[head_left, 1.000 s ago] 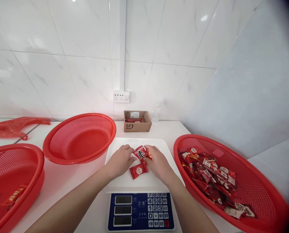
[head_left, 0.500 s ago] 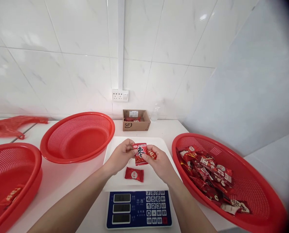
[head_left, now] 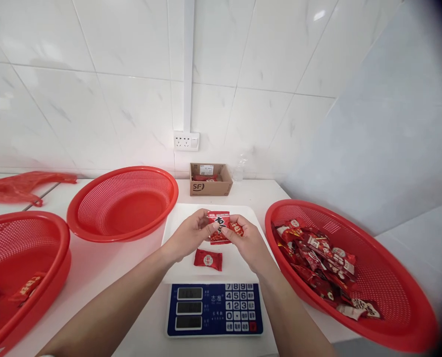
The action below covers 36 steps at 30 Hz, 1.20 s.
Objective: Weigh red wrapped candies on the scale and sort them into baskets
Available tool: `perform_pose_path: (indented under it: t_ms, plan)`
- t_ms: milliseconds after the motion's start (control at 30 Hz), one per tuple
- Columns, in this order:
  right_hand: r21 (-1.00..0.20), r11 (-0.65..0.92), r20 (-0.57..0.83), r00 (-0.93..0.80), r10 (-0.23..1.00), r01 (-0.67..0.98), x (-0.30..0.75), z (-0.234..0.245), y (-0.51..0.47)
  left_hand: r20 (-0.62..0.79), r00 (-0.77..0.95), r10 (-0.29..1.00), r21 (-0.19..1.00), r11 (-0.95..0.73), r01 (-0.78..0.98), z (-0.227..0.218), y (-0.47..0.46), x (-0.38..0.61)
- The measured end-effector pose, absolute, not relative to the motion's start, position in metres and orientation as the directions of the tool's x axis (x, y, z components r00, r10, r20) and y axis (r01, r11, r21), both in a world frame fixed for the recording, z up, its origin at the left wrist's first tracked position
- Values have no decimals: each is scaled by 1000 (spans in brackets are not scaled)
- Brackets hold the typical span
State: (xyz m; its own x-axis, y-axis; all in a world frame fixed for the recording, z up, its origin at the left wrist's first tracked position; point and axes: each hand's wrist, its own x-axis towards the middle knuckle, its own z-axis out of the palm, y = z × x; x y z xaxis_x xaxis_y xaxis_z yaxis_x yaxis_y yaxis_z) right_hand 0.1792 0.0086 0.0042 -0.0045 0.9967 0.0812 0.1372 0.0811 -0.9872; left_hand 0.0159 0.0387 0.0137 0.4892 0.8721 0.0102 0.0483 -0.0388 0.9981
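Over the scale's white pan, my left hand pinches a red snack packet by its left side, thumb on the front. It has a large black character and a pale strip along its top. My right hand grips the same packet from the right, its thumb pressed on the front. A second red packet with gold lettering shows behind it, within the right fingers. Just below the hands, another wrapped red packet lies on the pan. Below the pan is the scale's blue keypad and display panel.
At the right, a tilted red basket holds many red packets. On the left stand two more red baskets, the rear one and the nearer one, with a few packets. Behind are a small cardboard box, a clear bottle and a red plastic bag.
The view has shifted slightly. My left thumb has slid further across the front of the packet, partly covering its black character. Both hands keep hold of it.
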Motion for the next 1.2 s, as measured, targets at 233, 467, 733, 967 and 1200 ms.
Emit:
perform_pose_path:
  t_ms: [233, 467, 733, 967, 1200]
  plan:
    - [-802, 49, 122, 82, 989, 595, 194, -6, 7, 19, 473, 881, 797, -299, 525, 9, 24, -10]
    - [-731, 87, 104, -15, 994, 677, 190, -14, 9, 33, 721, 692, 585, -599, 547, -1, 4, -11]
    - [-820, 52, 88, 37, 995, 570, 198, -20, 8, 97, 734, 672, 469, -681, 562, -7, 6, -7]
    - [-898, 47, 87, 72, 994, 438, 202, -21, 4, 86, 621, 779, 531, -564, 633, -7, 9, -7]
    - [-961, 20, 34, 46, 998, 277, 199, -16, -4, -16, 421, 907, 838, -217, 500, 7, 9, -6]
